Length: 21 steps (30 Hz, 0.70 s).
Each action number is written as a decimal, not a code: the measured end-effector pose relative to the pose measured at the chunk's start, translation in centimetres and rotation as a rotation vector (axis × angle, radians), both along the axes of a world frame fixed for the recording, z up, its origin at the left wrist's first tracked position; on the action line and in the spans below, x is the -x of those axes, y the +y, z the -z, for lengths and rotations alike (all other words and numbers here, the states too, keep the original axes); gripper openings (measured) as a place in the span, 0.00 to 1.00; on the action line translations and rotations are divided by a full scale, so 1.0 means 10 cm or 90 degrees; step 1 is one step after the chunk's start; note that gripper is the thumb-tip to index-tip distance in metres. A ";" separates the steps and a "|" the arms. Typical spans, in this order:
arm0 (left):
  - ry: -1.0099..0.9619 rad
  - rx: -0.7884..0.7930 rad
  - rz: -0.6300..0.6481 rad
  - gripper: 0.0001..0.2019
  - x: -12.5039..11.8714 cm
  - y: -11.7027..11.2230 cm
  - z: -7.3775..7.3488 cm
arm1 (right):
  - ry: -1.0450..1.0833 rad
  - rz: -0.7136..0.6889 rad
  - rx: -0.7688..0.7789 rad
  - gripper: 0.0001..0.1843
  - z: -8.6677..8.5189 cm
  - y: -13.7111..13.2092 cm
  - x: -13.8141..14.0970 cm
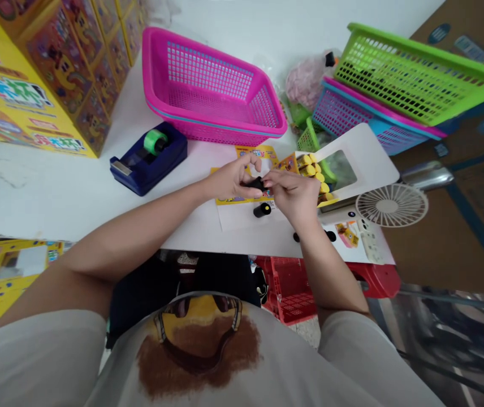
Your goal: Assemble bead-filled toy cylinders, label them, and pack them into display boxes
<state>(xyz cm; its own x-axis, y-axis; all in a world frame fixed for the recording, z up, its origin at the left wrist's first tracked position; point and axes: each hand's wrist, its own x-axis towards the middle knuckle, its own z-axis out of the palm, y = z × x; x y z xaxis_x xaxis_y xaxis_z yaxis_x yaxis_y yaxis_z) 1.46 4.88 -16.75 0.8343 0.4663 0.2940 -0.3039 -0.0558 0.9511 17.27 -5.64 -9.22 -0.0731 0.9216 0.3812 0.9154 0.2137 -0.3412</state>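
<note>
My left hand [236, 176] is closed around a small black piece [256, 183], and the fingertips of my right hand [293, 191] pinch at the same piece from the other side. Its exact kind is partly hidden by my fingers. Just below, a black cylinder with a yellow dot on its end [262, 210] lies on the white table. Beneath and behind my hands is a yellow printed cardboard sheet [225, 195]. Beyond my right hand, an open box with a white windowed flap [369, 150] holds several yellow-ended cylinders [319, 177].
A blue tape dispenser [148, 161] stands left of my hands, with a pink basket [212, 133] behind it. Yellow printed boxes [68, 73] are stacked at far left. Green [415, 73] and purple baskets [339, 107] lean at right, near a small fan [390, 205]. A red crate [290, 288] sits below.
</note>
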 end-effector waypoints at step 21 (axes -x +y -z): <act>0.009 -0.097 0.071 0.35 0.07 -0.19 0.06 | -0.704 -0.429 0.105 0.14 -0.37 -0.10 0.00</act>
